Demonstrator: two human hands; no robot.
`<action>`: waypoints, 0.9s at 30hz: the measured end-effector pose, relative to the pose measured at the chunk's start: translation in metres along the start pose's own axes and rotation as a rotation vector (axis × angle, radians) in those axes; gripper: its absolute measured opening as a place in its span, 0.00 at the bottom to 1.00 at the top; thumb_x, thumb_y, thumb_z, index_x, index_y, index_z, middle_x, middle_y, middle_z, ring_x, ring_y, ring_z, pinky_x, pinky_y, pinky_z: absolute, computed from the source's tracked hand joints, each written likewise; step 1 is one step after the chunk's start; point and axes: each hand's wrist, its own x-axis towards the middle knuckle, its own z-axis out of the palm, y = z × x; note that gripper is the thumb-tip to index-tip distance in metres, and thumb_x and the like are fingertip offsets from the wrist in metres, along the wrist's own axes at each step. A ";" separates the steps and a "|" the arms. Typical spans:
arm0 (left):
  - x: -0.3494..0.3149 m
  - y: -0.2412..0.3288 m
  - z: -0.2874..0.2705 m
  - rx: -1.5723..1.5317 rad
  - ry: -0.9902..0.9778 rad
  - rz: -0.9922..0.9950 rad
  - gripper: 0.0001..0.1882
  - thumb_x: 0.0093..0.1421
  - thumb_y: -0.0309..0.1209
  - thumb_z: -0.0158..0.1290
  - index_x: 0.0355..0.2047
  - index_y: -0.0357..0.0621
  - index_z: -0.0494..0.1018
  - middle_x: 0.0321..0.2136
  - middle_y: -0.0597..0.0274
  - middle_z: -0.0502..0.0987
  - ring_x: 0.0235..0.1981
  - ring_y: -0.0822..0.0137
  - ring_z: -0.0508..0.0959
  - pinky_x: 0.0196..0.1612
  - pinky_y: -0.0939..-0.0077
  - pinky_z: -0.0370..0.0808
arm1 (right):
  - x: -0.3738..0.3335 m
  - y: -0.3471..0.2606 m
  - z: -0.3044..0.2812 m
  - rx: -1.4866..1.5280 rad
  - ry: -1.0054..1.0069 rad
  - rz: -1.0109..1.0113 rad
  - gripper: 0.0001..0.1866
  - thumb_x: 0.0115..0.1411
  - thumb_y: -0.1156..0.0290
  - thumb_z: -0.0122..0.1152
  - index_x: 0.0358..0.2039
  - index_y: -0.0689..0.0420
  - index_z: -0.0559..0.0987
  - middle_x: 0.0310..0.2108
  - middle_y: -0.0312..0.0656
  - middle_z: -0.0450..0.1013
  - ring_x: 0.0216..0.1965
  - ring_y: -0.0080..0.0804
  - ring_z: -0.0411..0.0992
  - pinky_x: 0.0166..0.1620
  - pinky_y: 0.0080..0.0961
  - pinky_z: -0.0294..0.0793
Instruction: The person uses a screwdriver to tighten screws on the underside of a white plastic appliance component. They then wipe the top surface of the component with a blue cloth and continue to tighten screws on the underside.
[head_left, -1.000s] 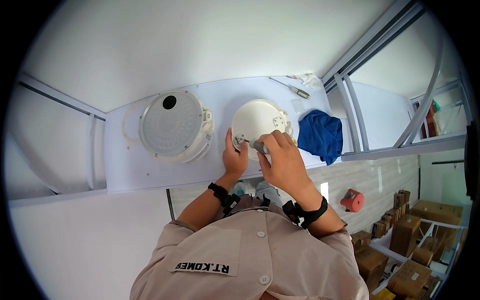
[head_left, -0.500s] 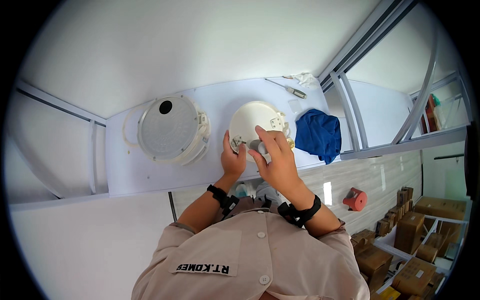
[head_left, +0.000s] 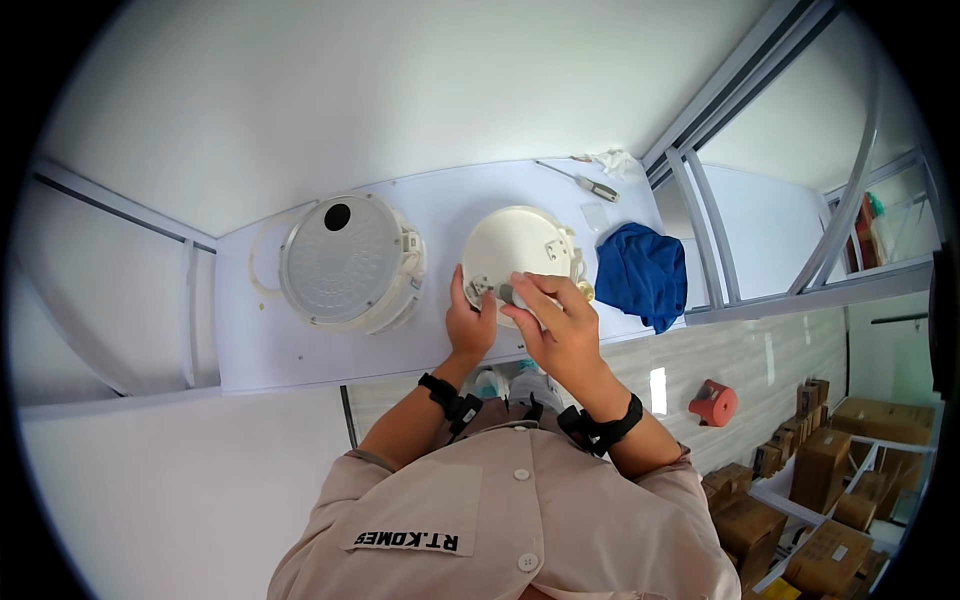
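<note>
A cream-white round housing (head_left: 515, 240) stands on the bench in front of me, with small metal brackets on its face and white and brass-coloured fittings at its right side. My left hand (head_left: 470, 318) grips its lower left edge, thumb beside the left bracket (head_left: 478, 285). In my right hand (head_left: 558, 318), fingers and thumb close round what looks like a short screwdriver (head_left: 506, 294) with a grey-and-white handle. Its thin shaft points left at that bracket; the tip is too small to make out.
Left of the housing sits a round white unit (head_left: 345, 262) with a clear cover and black disc. To the right lie a blue cloth (head_left: 642, 275), a long screwdriver (head_left: 597, 188) and a crumpled white wipe (head_left: 615, 163). A red roll (head_left: 714, 403) and cardboard boxes (head_left: 820, 465) stand on the floor.
My right hand has turned round the short screwdriver, covering more of its handle. The whole view has shifted slightly; my left hand keeps its hold on the housing.
</note>
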 end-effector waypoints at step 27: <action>-0.001 0.001 -0.001 -0.020 0.001 0.009 0.37 0.68 0.34 0.55 0.73 0.38 0.56 0.52 0.40 0.82 0.47 0.43 0.85 0.48 0.57 0.81 | 0.010 0.004 0.005 0.086 -0.014 -0.073 0.27 0.54 0.79 0.73 0.57 0.54 0.82 0.55 0.53 0.75 0.48 0.49 0.79 0.46 0.36 0.82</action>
